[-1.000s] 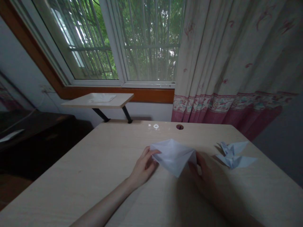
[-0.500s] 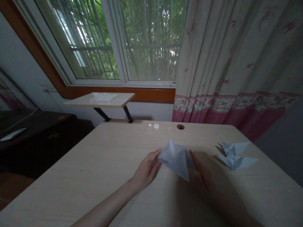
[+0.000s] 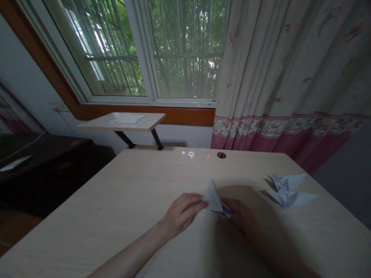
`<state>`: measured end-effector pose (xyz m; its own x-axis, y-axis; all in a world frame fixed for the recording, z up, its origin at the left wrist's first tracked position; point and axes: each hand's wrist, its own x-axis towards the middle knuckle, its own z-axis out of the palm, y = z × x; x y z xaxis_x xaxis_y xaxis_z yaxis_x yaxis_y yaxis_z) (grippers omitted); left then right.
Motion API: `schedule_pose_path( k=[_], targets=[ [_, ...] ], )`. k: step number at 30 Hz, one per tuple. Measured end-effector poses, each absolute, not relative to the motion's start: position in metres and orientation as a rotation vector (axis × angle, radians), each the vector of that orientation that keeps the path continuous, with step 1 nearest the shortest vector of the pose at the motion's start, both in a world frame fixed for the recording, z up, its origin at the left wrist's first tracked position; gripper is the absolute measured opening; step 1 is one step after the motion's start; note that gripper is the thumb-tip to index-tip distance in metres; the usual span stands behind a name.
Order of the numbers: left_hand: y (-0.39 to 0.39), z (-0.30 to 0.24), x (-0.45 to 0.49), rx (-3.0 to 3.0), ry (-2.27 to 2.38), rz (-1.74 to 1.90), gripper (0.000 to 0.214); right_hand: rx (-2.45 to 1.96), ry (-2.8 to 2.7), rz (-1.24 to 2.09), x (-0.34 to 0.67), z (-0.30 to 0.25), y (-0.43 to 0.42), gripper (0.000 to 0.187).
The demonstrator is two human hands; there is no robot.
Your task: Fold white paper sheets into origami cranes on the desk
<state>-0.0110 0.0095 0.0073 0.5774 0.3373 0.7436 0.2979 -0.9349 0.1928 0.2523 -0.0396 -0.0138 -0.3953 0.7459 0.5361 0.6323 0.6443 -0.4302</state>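
A folded white paper (image 3: 215, 200) stands up as a narrow pointed flap on the pale wooden table (image 3: 121, 208), pressed between both hands. My left hand (image 3: 182, 212) pinches its left side with thumb and fingertips. My right hand (image 3: 246, 220), dark in shadow, closes on its right lower edge. Two finished folded paper figures (image 3: 286, 191) lie to the right, apart from my hands.
A round cable hole (image 3: 221, 155) is at the table's far edge. A small raised shelf (image 3: 124, 122) with a white sheet on it stands at the back left under the window. A pink-bordered curtain (image 3: 290, 77) hangs behind. A dark desk (image 3: 34, 170) lies left.
The paper was spread wide between my hands; both hands have moved together and folded it shut into a narrow upright flap.
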Motion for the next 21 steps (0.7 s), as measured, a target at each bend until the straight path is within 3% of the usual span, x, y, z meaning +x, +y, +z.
schedule_pose_path(
  k=[8, 21],
  targets=[
    [0.007, 0.007, -0.012, 3.037, 0.561, 1.128, 0.035, -1.015, -2.195, 0.163, 0.251, -0.006, -0.043, 0.052],
    [0.008, 0.002, -0.012, 2.884, 0.557, 1.277, 0.034, -0.934, -2.148, 0.216, 0.255, -0.011, -0.043, 0.040]
  ],
)
